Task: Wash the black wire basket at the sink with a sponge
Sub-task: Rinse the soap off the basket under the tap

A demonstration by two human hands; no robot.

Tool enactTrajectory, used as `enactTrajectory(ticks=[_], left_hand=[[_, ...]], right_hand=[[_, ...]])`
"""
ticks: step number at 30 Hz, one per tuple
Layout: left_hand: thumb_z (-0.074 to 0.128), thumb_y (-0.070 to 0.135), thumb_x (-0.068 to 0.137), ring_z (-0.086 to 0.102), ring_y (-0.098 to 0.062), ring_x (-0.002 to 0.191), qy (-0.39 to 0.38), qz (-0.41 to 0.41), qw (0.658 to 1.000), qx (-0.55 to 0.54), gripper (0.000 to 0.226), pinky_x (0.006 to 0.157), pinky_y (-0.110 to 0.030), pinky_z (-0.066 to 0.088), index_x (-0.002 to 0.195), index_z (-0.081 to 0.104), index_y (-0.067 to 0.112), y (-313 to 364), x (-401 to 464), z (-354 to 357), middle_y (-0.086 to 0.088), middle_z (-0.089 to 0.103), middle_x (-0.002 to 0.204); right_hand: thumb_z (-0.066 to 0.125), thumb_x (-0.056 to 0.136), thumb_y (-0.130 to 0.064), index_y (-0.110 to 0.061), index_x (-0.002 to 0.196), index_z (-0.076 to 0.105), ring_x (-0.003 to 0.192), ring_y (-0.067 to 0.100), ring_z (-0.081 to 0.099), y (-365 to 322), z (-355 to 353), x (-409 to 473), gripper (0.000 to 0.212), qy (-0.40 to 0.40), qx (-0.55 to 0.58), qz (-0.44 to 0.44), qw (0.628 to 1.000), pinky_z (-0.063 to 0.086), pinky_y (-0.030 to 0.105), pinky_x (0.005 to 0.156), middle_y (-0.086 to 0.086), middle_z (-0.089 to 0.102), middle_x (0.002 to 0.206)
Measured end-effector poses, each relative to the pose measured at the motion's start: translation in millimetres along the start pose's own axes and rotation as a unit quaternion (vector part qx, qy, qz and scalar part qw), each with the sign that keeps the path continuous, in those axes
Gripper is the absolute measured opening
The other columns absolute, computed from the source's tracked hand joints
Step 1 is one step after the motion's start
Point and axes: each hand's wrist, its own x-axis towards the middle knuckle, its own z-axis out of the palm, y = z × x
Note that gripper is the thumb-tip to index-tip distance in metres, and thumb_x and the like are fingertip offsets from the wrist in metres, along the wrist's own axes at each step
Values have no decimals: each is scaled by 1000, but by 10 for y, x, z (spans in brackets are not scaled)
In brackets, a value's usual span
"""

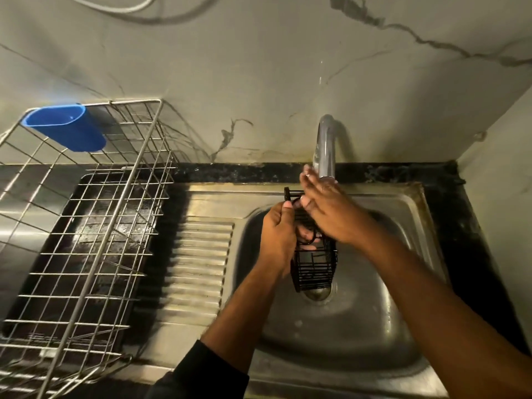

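Observation:
The black wire basket [313, 269] hangs tilted over the steel sink bowl [374, 326], just below the tap spout [325, 148]. My left hand [277, 234] grips its upper left side, with fingers curled round the wires. My right hand [325, 208] lies across the top of the basket with fingers straight, reaching up to the spout's mouth. No sponge shows in the view. The upper part of the basket is hidden behind both hands.
A metal wire dish rack [86, 240] stands on a dark tray at the left, with a blue plastic cup holder [69, 128] hooked on its back rim. A ribbed drainboard [198, 269] lies between rack and bowl. A marble wall rises behind.

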Motion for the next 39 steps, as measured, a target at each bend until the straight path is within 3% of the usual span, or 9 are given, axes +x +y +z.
enactTrajectory(ticks=[6, 9, 13, 16, 21, 26, 29, 34, 39], left_hand=[[41, 30, 110, 75, -21, 81, -1, 1, 999, -45, 32, 65, -33, 61, 116, 67, 12, 76, 18, -196, -11, 78, 94], [38, 31, 111, 68, -16, 55, -23, 0, 999, -38, 32, 48, -29, 57, 104, 63, 12, 111, 17, -239, -10, 70, 68], [37, 34, 111, 63, -15, 45, -57, 3, 998, 24, 33, 42, -25, 52, 109, 62, 12, 125, 20, -242, -8, 60, 55], [40, 39, 109, 63, -15, 45, -90, -25, 995, 26, 34, 40, -23, 50, 106, 64, 15, 172, 103, -245, -8, 60, 55], [41, 40, 108, 61, -16, 40, -210, -54, 974, 67, 38, 34, -20, 47, 115, 63, 10, 234, 319, -76, -9, 62, 51], [38, 40, 110, 61, -20, 40, -287, 7, 909, 301, 34, 45, -26, 49, 103, 60, 15, 360, 580, 122, -8, 66, 56], [38, 40, 110, 60, -13, 43, -198, 116, 868, 440, 36, 43, -26, 49, 97, 61, 15, 346, 589, 380, -5, 63, 61], [33, 41, 109, 67, -34, 74, -136, 337, 738, 568, 35, 68, -43, 57, 116, 52, 13, 231, 565, 615, -11, 69, 84], [33, 61, 104, 67, -24, 84, -183, 116, 813, 540, 59, 72, -32, 55, 112, 65, 13, 466, 676, 486, -6, 66, 89]], right_hand=[[-3, 98, -55, -21, 156, 5, 151, 15, -10, -490, 139, -63, 68, 25, -111, -82, 990, -3, 44, 123, -5, -6, 164], [5, 101, -54, -23, 157, 7, 152, 20, 1, -322, 97, 39, 64, 28, -62, -34, 997, 5, 43, 123, -2, 0, 165], [34, 105, -43, -17, 133, 58, 122, 29, 56, 81, 12, 152, 45, 88, 146, 82, 982, 45, 38, 99, 13, 59, 132], [39, 100, -52, -21, 123, 65, 111, 17, 63, 152, -43, 46, 46, 46, 285, 91, 953, 48, 33, 94, 2, 68, 116], [42, 77, -80, -24, 105, 63, 91, 11, 64, 282, -121, -129, 66, 84, 230, 153, 957, 51, 32, 77, -5, 67, 97], [52, 83, -70, -23, 116, 62, 97, 14, 62, 441, -110, -328, 58, 134, 223, 215, 941, 47, 28, 76, -6, 66, 105], [44, 81, -78, -19, 125, 61, 103, 23, 65, 404, -63, -414, 77, 195, 168, 233, 938, 53, 39, 88, 4, 69, 113], [36, 90, -70, -18, 120, 60, 79, 26, 68, 316, 20, -542, 64, 250, 79, 240, 935, 54, 35, 69, 6, 71, 88], [30, 86, -71, -16, 129, 57, 81, 21, 67, 214, 25, -662, 75, 267, 101, 232, 930, 53, 32, 70, 5, 72, 91]])
